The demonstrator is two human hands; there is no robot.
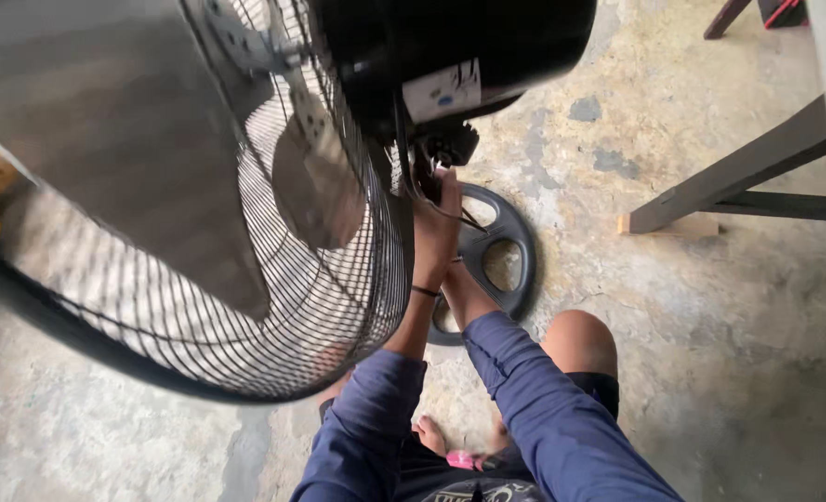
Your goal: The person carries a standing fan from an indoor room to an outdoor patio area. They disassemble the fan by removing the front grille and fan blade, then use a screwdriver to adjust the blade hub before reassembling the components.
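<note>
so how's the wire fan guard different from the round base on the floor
The wire fan guard is a cage of many thin wires, raised off the ground and close to the camera; the round base is a flat solid ring with a few large cut-outs, lying on the concrete floor. The guard looks far bigger in view. The left hand reaches up beside the guard, above the base. Both are black and circular.

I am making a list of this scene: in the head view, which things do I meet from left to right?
Wire fan guard → left hand at the black motor housing → round black base on the floor → slanted wooden leg.
</note>
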